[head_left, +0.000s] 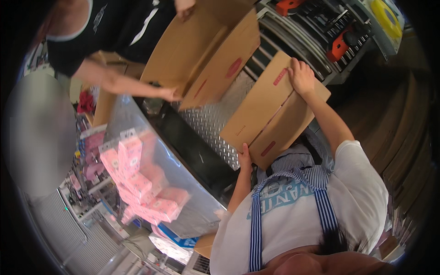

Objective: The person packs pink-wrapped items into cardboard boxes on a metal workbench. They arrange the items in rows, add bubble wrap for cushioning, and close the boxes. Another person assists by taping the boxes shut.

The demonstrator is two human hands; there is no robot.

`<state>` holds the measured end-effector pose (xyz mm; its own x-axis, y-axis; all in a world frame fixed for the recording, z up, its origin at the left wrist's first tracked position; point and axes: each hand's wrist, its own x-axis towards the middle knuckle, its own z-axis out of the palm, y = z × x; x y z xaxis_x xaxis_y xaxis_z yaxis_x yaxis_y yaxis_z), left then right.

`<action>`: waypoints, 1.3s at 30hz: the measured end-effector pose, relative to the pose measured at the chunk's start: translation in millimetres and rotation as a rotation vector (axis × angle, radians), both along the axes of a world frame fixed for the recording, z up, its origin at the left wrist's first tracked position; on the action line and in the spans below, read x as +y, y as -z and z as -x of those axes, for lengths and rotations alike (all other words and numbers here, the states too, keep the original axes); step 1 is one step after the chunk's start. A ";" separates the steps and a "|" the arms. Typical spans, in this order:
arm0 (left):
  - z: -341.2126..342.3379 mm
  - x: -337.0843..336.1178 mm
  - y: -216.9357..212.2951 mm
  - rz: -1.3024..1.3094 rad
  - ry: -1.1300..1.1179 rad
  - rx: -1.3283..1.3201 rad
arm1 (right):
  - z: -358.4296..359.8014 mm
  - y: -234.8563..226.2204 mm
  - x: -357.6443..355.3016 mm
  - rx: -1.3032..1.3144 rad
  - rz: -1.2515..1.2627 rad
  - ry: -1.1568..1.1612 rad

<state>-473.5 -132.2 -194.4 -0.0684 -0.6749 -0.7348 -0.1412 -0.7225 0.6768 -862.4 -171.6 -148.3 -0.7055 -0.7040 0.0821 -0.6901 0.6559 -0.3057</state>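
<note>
Head view, and mostly all about a brown carton [275, 112], held at a slant right in front of the wearer's body, just beside a textured metal plate [197, 120]. Looks closed, with a straight seam along the upward face and small red printed marks on either side of that seam. Can't tell whether resting on anything underneath or simply held up. Right hand [302, 78] at the far end, fingers clamped over the edge and slightly spread. Left hand [245, 158] clamped on the near-left edge, thumb up against the cardboard, other fingers mostly hidden. Right below, a striped apron [326, 206] over a white T-shirt [293, 238]. Beyond the plate, near but not touching, a bigger open carton [224, 68], tilted with the inside showing, plus a co-worker's hand [172, 95] by the lower corner and another hand [184, 9] up at the top. Over to the left, a long black panel [197, 149], then shiny greyish sheeting [183, 169] with a pile of pink boxes [142, 185] alongside; too murky to say whether inside or behind. Off at upper right, metal bars with a red bracket [339, 47] and a yellow ring [386, 18].
</note>
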 end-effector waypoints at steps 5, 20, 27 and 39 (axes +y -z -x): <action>137.0 -58.0 3.2 0.357 0.112 0.052 | 140.7 6.6 -66.0 0.078 0.063 -0.048; 404.1 -129.9 -23.9 0.527 0.605 -0.164 | 295.6 14.2 -33.5 0.144 0.311 -0.518; 467.6 -143.9 -24.8 0.566 0.682 -0.090 | 200.7 -6.3 35.1 -0.046 0.228 -0.573; 514.4 -137.3 -16.3 0.829 1.265 -0.124 | 258.5 6.7 48.8 0.214 0.048 -0.304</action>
